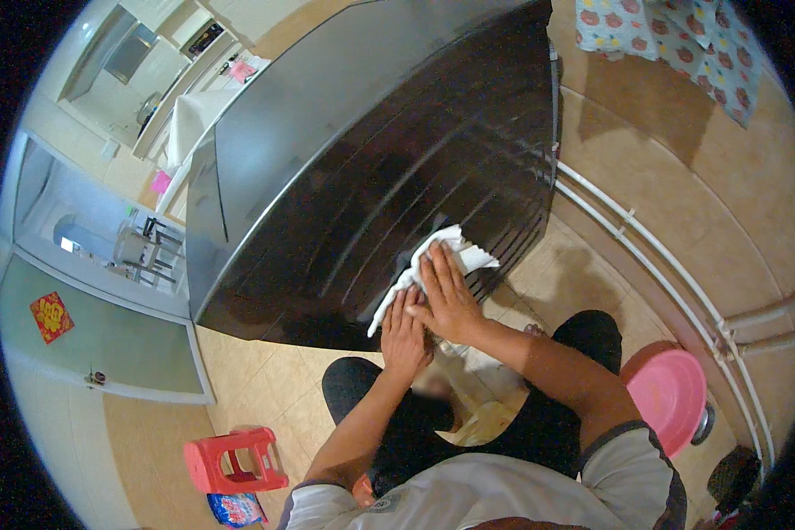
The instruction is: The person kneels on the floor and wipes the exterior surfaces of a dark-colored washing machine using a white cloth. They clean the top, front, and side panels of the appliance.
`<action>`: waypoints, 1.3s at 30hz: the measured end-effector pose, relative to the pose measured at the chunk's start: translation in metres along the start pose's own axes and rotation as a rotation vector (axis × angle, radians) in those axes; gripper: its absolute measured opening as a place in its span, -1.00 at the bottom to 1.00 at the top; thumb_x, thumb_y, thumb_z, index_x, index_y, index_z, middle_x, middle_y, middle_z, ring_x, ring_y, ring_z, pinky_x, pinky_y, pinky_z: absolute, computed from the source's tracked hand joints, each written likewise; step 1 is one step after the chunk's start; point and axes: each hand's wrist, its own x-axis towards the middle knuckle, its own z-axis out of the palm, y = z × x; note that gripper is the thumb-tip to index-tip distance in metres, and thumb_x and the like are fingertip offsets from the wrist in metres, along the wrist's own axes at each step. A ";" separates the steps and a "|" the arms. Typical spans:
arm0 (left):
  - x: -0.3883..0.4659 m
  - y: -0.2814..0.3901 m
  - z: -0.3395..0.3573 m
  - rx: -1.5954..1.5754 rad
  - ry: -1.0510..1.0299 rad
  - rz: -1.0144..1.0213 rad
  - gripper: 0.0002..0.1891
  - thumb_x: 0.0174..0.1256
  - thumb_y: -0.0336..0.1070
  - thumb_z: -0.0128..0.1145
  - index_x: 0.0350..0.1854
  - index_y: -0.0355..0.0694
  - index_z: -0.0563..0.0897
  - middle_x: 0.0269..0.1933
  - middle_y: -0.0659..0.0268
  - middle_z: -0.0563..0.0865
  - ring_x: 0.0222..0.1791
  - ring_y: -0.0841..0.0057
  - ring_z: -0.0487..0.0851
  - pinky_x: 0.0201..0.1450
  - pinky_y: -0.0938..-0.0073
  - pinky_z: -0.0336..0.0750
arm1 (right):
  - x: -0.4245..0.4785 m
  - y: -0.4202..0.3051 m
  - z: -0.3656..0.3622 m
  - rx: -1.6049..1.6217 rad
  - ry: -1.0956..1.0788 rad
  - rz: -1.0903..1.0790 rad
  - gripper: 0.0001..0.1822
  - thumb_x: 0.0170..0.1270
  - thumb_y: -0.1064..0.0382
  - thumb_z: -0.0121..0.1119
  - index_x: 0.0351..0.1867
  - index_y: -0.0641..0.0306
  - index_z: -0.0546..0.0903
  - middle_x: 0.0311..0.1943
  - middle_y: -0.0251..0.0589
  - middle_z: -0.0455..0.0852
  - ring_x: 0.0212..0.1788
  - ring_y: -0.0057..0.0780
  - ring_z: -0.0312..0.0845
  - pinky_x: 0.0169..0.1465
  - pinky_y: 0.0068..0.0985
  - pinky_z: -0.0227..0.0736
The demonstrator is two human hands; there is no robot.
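Note:
A large appliance with a dark ribbed panel [397, 179] fills the middle of the view, tilted in front of me. Against the panel's lower part lies a crumpled white cloth or paper towel [472, 255]. My right hand [449, 295] presses on the cloth, its fingers extended over it. Just to the left, my left hand [404, 334] holds the cloth's lower portion flat against the panel. The two hands touch or nearly touch near the right thumb. Pale streaks run along several ribs. What lies under the cloth is hidden.
A pink basin [666, 397] stands on the floor at right, near white wall pipes [642, 232]. A red plastic stool [235, 460] lies on its side at lower left beside a blue packet [235, 510]. Patterned fabric [676, 40] hangs at upper right. A framed door [106, 324] is at left.

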 end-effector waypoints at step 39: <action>0.100 0.047 -0.055 -0.098 0.157 0.105 -0.15 0.13 -0.40 0.27 0.57 -0.39 0.31 0.67 -0.07 0.20 0.70 -0.05 0.09 0.69 -0.17 -0.05 | 0.072 0.050 -0.067 -0.095 0.381 0.041 -0.20 0.48 0.07 0.20 0.60 0.46 0.20 0.65 0.24 0.10 0.65 0.27 0.05 0.66 0.02 -0.03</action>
